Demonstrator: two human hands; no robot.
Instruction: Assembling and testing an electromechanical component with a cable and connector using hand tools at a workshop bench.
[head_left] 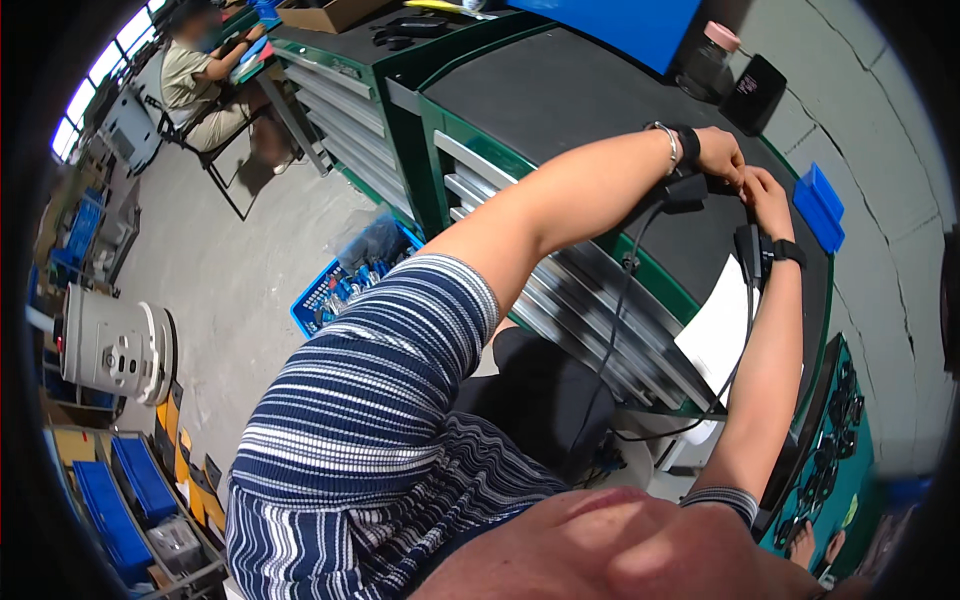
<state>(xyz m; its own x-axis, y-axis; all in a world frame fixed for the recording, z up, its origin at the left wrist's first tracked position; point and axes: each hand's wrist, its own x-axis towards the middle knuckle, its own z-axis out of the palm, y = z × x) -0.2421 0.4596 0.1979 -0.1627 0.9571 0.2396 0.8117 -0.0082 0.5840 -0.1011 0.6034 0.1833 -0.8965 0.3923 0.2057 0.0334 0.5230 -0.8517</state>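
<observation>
My left hand [718,152] and my right hand [768,203] meet over the dark-topped workbench [540,85], fingertips close together. The fingers of both are closed in a pinch. What lies between them, if anything, is too small or hidden to make out. Below my left wrist is a black block-shaped cable end [685,192], its cord running down over the bench's front. Beside my right wrist, a black plug-like piece [749,250] has a cable trailing along my forearm. A sheet of white paper [712,325] lies nearer, left of that forearm.
At the bench's back stand a clear jar with a pink lid [706,65] and a black box [753,95]; a blue tray [819,208] sits by the wall. A filled blue basket [312,308] is on the floor. One person [205,80] sits far left; another's hands [803,545] show lower right.
</observation>
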